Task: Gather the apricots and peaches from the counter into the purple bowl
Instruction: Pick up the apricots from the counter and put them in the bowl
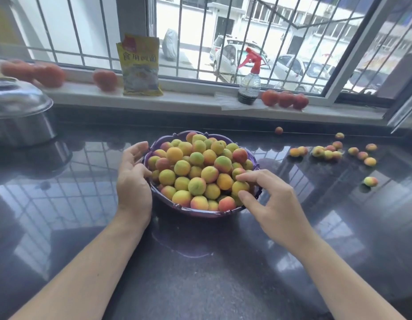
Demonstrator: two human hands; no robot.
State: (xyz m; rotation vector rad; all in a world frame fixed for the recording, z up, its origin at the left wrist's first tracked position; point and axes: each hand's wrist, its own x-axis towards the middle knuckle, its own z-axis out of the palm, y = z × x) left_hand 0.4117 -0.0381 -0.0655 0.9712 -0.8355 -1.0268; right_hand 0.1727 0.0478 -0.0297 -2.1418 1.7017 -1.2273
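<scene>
A purple bowl [195, 211] heaped with yellow, orange and pink apricots and peaches stands mid-counter. My left hand [133, 179] cups the bowl's left rim, fingers loosely curved against its edge. My right hand [267, 199] is at the bowl's right side, thumb and fingertips pinching a yellow apricot [240, 186] on the pile. Several loose fruits [329, 153] lie scattered on the counter to the far right. One sits alone nearer [370, 181] and one small one near the back wall [278, 130].
The dark glossy counter [200, 262] reflects the window bars. A steel lidded pot [20, 112] stands at the back left. On the sill are a yellow packet [140, 65], a red-topped spray bottle [249, 84] and red tomatoes [284, 99].
</scene>
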